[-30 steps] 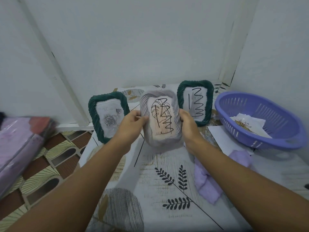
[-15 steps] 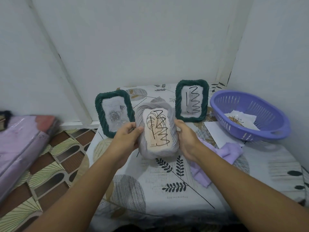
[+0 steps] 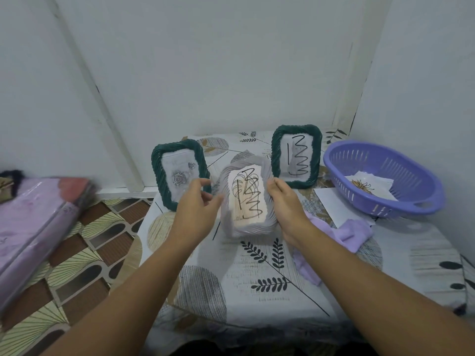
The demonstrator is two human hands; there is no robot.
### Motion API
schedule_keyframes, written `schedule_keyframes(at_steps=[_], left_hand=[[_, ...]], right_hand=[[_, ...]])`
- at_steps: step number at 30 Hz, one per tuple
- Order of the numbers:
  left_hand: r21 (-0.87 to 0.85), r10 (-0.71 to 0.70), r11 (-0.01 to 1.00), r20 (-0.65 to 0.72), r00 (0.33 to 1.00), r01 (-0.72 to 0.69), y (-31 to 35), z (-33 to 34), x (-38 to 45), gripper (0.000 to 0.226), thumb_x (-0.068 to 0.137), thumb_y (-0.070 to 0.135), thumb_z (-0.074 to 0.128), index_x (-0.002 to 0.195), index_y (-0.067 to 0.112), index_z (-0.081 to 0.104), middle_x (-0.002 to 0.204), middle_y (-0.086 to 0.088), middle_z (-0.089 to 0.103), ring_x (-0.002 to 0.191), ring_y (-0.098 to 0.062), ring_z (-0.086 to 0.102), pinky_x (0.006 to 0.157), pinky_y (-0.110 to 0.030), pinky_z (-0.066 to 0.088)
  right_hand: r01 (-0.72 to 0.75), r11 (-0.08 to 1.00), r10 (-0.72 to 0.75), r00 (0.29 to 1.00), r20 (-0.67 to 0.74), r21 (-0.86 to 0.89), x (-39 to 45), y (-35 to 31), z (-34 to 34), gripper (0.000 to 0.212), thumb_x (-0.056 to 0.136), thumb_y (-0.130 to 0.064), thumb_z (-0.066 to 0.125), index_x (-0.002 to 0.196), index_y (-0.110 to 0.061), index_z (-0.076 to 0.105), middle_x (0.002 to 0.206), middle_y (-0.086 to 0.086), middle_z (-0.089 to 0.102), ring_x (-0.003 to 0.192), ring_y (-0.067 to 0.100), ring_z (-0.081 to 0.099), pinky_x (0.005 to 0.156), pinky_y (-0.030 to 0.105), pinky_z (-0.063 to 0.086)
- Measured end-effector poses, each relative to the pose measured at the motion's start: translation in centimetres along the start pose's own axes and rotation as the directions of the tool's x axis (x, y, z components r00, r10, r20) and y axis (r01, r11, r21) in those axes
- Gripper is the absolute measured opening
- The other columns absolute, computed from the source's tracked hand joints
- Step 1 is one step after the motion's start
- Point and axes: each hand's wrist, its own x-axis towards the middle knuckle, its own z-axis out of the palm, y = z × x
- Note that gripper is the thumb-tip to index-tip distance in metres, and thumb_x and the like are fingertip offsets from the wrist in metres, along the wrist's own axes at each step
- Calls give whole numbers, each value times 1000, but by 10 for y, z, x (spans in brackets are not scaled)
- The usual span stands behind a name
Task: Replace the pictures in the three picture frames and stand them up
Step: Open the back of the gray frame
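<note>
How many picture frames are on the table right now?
3: a green frame at back left, a grey frame in the middle between both hands, and another green frame at back right. None seems hidden.

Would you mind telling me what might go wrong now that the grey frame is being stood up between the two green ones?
The grey frame leans back, and the left hand looks off it; it may topple once the right hand lets go. It stands close to the left green frame, so a fall or a withdrawing hand could knock that one over.
</note>
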Motion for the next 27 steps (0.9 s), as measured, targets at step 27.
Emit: schedule_keyframes(at_steps=[27], left_hand=[[-430, -178, 897, -147, 973, 99, -3, -12, -25, 8, 90, 11, 70, 92, 16, 74, 74, 5, 71, 67, -8, 62, 70, -27, 54]], right_hand=[[-57, 982, 79, 990, 118, -177, -12, 13, 12, 50, 96, -34, 68, 140, -29, 46, 118, -2, 62, 111, 16, 61, 81, 26, 48]])
